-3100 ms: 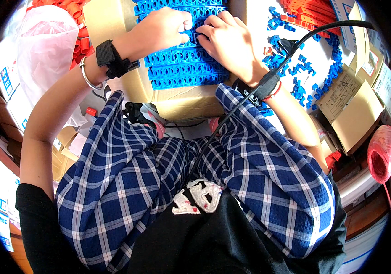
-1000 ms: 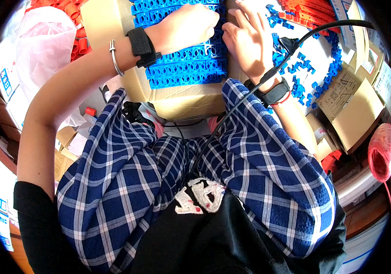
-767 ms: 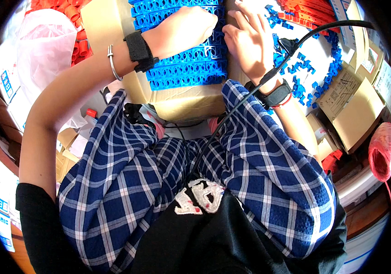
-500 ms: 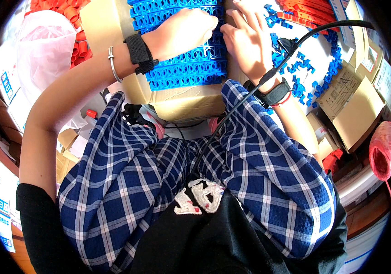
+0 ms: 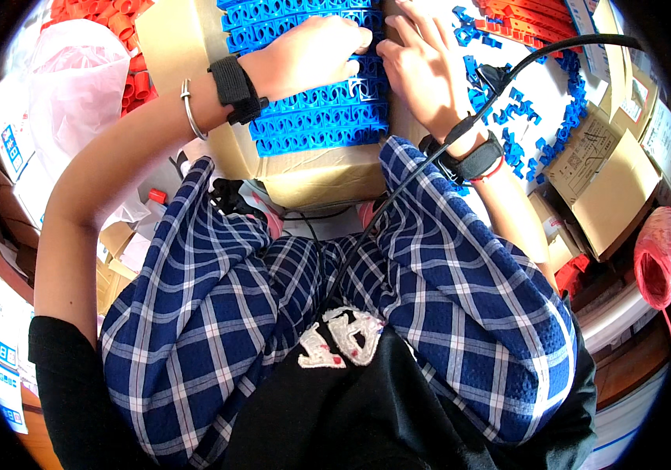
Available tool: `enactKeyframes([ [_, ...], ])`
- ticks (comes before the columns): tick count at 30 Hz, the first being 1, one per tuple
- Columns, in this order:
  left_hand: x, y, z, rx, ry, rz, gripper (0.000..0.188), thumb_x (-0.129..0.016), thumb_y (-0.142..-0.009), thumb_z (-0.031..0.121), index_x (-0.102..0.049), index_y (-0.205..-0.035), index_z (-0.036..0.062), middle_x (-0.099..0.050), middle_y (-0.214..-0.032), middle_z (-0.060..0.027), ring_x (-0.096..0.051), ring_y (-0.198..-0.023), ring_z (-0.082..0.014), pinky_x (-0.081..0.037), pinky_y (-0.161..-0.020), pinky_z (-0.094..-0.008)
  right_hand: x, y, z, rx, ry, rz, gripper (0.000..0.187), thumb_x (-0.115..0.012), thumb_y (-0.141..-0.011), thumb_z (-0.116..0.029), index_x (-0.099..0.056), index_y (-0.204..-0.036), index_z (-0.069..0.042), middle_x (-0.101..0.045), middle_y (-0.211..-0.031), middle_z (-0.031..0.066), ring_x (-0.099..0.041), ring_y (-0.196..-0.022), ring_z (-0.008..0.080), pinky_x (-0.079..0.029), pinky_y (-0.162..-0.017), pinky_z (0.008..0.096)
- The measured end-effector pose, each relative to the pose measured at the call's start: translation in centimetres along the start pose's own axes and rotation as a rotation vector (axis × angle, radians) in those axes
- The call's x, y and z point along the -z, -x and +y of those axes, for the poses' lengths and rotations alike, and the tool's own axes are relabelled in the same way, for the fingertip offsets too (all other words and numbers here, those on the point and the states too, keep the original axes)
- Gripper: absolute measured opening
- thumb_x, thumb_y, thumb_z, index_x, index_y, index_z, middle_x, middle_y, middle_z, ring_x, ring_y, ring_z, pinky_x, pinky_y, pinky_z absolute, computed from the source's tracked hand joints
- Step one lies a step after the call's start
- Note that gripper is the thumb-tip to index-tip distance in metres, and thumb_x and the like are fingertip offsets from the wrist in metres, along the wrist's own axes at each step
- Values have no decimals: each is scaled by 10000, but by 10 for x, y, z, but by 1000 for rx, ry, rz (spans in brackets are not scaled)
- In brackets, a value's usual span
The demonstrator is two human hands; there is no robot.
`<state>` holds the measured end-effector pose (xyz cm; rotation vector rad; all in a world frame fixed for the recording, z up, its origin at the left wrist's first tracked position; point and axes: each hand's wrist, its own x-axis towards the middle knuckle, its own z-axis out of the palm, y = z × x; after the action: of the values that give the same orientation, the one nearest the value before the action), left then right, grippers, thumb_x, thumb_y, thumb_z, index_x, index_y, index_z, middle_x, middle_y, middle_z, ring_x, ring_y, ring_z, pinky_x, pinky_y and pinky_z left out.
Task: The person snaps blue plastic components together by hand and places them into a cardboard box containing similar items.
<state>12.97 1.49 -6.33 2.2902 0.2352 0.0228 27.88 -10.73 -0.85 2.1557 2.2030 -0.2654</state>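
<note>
A cardboard box (image 5: pixel 324 182) between my knees holds rows of blue plastic clips (image 5: pixel 316 129), packed side by side with round openings facing up. My left hand (image 5: pixel 308 59) lies over the rows with its fingers curled down onto the clips near the right side. Whatever those fingertips grip, if anything, is hidden. Just right of it, my right hand (image 5: pixel 423 74) rests along the box's right side. Its fingers stretch away from me, apart, and its thumb tip points toward the clips. I see nothing held in it.
Loose blue clips (image 5: pixel 514 113) lie scattered right of the box, with red strips (image 5: pixel 527 19) behind them. Left are red tube-like pieces (image 5: pixel 139 84) and a clear plastic bag (image 5: pixel 77 86). A black cable (image 5: pixel 422 168) crosses over my right wrist. An open carton (image 5: pixel 618 192) stands right.
My left hand and wrist have shifted very slightly left, and its curled fingers have loosened a little. My right hand stays nearly in place at the box's side.
</note>
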Motion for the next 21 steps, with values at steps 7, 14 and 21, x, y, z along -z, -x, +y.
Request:
enactKeyframes([
  [7,-4,0,0,51,-39,-77,274,-683,-775,155,-551,-970,15,-613,-942,-161,-626,-895,-335,-522,-797,-412,-2,-1,2,25,-3,-10,82,-589,-805,-163,-649,-839,-119,-609,-1283,152,-418,-1349,271,-311,-1112,445],
  [14,0,-1,4,76,-35,-127,329,-699,-790,199,-555,-1027,24,-605,-979,-160,-609,-947,-336,-513,-820,-417,7,-4,1,58,-73,12,116,-617,-797,-168,-655,-847,-71,-635,-1190,161,-427,-1329,293,-337,-1086,464],
  [21,-4,-2,8,75,-52,-55,365,-711,-783,198,-564,-1073,32,-594,-988,-165,-601,-962,-337,-514,-823,-424,7,-6,3,69,-55,33,127,-623,-781,-164,-664,-850,-65,-638,-1158,158,-441,-1308,298,-340,-1080,468],
])
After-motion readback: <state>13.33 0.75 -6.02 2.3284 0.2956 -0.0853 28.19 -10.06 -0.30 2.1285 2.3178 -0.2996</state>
